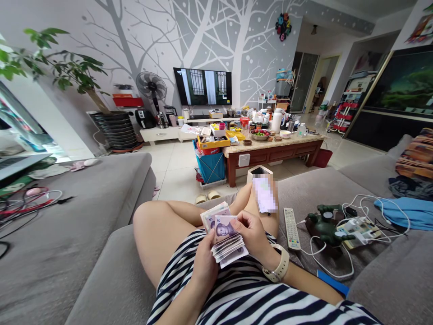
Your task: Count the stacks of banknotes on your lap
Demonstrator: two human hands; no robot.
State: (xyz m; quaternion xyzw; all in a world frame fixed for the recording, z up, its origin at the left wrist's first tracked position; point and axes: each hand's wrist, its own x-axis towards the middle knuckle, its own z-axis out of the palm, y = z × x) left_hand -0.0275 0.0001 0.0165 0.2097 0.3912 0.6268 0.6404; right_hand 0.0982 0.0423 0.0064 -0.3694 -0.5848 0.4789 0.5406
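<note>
A stack of purple banknotes (226, 235) is held over my lap, fanned slightly at the top. My left hand (204, 265) grips the stack from below and behind. My right hand (254, 234), with a pale watch on its wrist, pinches the top note near its right edge. I sit cross-legged on a grey sofa (67, 253) in a black-and-white striped garment. A phone (264, 194) rests on my right leg just beyond the hands.
A white remote control (291, 228) lies to the right on the sofa, beside a green toy tank (325, 225), white cables and more notes. A wooden coffee table (270, 151) crowded with items stands ahead. A blue basket (210, 166) sits at its left end.
</note>
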